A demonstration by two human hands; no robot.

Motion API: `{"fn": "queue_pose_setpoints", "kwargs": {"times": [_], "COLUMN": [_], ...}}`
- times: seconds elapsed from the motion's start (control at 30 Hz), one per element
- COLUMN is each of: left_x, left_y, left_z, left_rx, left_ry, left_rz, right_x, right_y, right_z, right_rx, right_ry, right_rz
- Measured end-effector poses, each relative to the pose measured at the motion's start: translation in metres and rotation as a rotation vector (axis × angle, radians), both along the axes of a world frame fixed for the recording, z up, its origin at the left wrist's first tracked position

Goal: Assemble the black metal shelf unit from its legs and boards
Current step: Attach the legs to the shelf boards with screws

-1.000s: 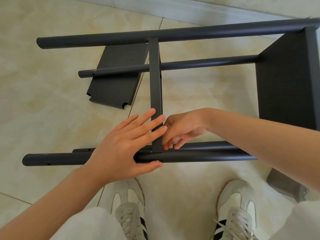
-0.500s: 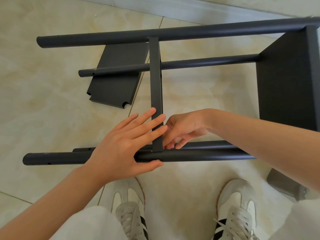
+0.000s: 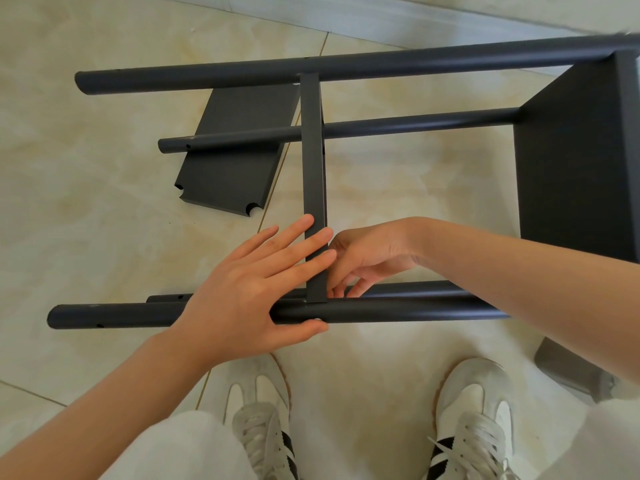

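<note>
Glossy beige floor tiles [image 3: 104, 168] meet perhaps a pale skirting [image 3: 381, 15].

Tubular legs [image 3: 398, 311] in smooth dark metal with a soft satin sheen; boards [image 3: 239, 168] matt, which I read as finely grained. Below, I note a floor [image 3: 104, 202] of glossy, marble-veined beige tile, smooth white shoes [image 3: 474, 427] with woven laces, and white cloth trousers [image 3: 180, 452].
</note>
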State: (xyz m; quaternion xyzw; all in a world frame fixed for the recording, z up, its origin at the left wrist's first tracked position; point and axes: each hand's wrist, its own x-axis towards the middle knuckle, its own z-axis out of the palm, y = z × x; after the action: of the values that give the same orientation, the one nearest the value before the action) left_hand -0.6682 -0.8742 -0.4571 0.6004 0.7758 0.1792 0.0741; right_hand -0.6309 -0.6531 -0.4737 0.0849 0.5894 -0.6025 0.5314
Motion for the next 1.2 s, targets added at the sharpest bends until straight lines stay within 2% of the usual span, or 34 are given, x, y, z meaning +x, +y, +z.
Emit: {"fn": "queue_pose_setpoints", "kwargs": {"times": [0.17, 0.33, 0.5, 0.77, 1.03, 1.2], "left_x": [-0.001, -0.001, -0.001, -0.002, 0.0, 0.001], "left_y": [0.0, 0.0, -0.001, 0.0, 0.0, 0.0], "left_z": [0.0, -0.001, -0.002, -0.002, 0.0, 0.001], "left_rx": [0.001, 0.005, 0.006, -0.012, -0.002, -0.014], "left_ry": [0.0, -0.004, -0.009, -0.001, 0.002, 0.012], "left_rz": [0.001, 0.001, -0.001, 0.002, -0.003, -0.011], "right_x": [0.0, 0.002, 0.001, 0.002, 0.002, 0.011], "right_y": [-0.002, -0.003, -0.004, -0.001, -0.009, -0.002], "right_z": [0.003, 0.004, 0.004, 0.003, 0.007, 0.007], "right_rx": [0.055, -0.017, 0.03, 0.004, -0.005, 0.008], "right_ry": [0.009, -0.007, 0.025, 0.017, -0.018, 0.051], "right_rz": [0.045, -0.001, 0.027, -0.037, 0.0, -0.027]}}
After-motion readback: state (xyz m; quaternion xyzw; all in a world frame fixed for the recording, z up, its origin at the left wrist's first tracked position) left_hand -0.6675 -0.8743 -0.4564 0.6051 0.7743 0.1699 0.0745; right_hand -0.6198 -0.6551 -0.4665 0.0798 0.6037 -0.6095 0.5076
